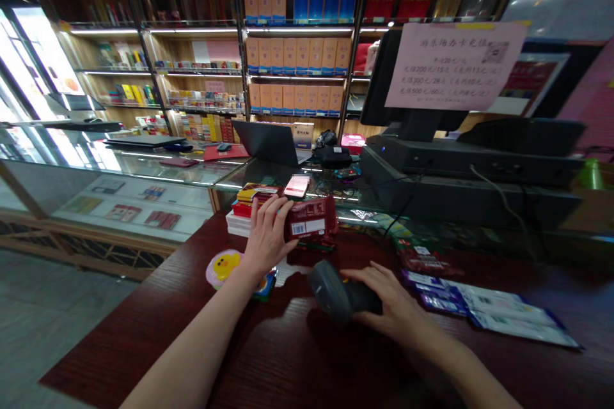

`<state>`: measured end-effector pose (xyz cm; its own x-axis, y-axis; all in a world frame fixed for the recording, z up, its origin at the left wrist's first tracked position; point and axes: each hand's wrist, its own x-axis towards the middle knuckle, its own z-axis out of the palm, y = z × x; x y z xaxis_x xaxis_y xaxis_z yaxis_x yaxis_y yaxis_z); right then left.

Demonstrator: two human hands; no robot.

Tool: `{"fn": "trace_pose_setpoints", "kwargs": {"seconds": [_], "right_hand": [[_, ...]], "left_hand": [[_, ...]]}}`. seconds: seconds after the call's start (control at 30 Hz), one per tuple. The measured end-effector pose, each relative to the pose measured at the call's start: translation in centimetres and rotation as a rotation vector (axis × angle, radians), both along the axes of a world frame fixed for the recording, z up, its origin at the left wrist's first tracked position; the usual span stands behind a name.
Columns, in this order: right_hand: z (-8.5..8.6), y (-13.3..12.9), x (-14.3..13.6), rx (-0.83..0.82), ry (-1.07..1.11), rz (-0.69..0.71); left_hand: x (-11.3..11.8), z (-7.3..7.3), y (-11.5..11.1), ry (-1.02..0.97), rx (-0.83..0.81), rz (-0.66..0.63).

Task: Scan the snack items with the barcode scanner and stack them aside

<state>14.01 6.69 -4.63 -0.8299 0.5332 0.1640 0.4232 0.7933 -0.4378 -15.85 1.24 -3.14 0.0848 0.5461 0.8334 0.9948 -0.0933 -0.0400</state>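
In my left hand (268, 230) is a dark red snack packet (314, 218), tilted up so its white label and barcode face me. My right hand (384, 297) is wrapped around a black handheld barcode scanner (330, 291), whose head points left, below the packet. Just behind my left hand stands a stack of small boxes (238, 220), white below with red and yellow above. A round pink item with a yellow duck (224, 266) lies left of my left wrist. Partly covered by that wrist is a blue and green packet (265, 285).
Purple and white packets (503, 307) and a dark red bag (425, 255) lie to the right on the wooden counter (158, 332). Beyond are a phone (297, 186), a laptop (268, 142) and a black register (470, 172) with trailing cables. Stocked shelves line the back.
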Motion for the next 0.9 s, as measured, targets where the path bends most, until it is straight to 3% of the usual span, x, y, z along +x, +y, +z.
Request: {"fn": "trace_pose_setpoints", "kwargs": {"seconds": [0.3,0.67,0.77,0.9], "right_hand": [[0.1,0.9,0.8,-0.11,-0.084,0.112],[1.4,0.6,1.5,-0.231,-0.073,0.086],[1.6,0.8,1.4,-0.32,0.051,0.026],[1.3,1.8,0.1,-0.358,0.365,-0.203]], "left_hand": [[-0.1,0.0,0.0,-0.001,0.002,-0.011],[0.1,0.0,0.0,0.007,0.006,-0.042],[0.4,0.2,-0.1,0.017,0.004,-0.058],[0.9,0.3,-0.1,0.029,0.006,-0.079]]}}
